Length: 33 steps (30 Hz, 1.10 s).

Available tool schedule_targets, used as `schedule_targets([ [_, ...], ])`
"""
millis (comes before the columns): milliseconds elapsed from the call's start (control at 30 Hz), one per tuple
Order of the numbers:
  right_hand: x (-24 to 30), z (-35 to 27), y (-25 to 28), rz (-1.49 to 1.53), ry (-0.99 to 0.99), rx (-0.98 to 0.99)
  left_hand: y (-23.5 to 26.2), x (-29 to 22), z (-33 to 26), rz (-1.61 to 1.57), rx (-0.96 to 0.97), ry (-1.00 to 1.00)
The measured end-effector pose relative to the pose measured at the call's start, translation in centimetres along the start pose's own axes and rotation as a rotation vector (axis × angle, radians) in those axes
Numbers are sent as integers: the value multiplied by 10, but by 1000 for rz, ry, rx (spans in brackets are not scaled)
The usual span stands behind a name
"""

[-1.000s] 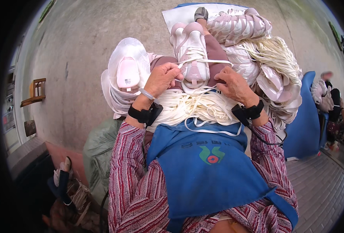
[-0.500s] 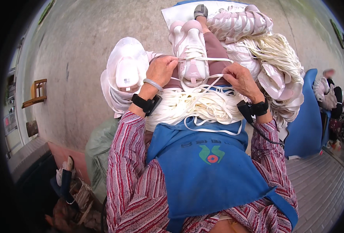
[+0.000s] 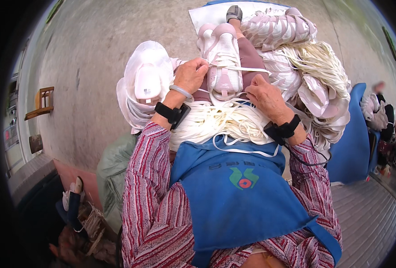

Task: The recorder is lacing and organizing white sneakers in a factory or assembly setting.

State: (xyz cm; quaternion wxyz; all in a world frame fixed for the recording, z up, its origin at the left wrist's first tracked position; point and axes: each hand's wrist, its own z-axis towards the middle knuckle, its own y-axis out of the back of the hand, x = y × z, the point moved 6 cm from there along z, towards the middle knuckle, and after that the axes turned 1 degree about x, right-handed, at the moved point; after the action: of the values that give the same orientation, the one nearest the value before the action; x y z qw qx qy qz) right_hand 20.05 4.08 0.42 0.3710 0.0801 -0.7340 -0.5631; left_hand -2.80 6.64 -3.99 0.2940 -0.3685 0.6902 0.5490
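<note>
A pale pink and white shoe upper point(image 3: 224, 82) lies across my lap, its toe pointing away from me beside a second upper. My left hand point(image 3: 191, 76) is at its left edge, finger and thumb pinched on a flat white shoelace point(image 3: 247, 69). That lace runs across the upper, its other end stretching above my right hand. My right hand point(image 3: 266, 96) is closed just right of the upper's near end, fingertips curled; what they hold is hidden. A thick bundle of cream laces point(image 3: 224, 118) lies on my lap, against the blue apron point(image 3: 247, 201).
Stacked white uppers point(image 3: 148, 82) are at my left. More uppers point(image 3: 316, 96) and a hank of laces point(image 3: 323, 60) are piled right. A blue panel point(image 3: 350, 138) stands beyond them. A small wooden stool point(image 3: 42, 102) and a green sack point(image 3: 113, 178) are at left. Another person point(image 3: 388, 123) sits far right.
My right hand has moved left and slightly down, closer to the upper. My left hand has risen slightly with the lace. The lace stretched to the right is no longer at my right fingertips.
</note>
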Motion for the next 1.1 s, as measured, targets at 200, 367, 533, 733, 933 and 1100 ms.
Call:
schedule_targets([
  [200,-20,5,19,207,-38,-180,5,-21,-1,287,-17,-186],
  [367,-51,5,52,299,-271,-292,5,-36,2,432,7,-202],
  [533,-27,10,45,252,-121,-279,6,-39,5,379,-14,-201],
  [733,-20,18,8,374,-71,-118,0,-26,2,180,-8,-38],
  [933,-22,22,8,25,-42,-169,-2,-9,0,-162,-69,54],
  [1100,-15,24,1,128,16,-120,7,-45,-24,319,-200,-297],
])
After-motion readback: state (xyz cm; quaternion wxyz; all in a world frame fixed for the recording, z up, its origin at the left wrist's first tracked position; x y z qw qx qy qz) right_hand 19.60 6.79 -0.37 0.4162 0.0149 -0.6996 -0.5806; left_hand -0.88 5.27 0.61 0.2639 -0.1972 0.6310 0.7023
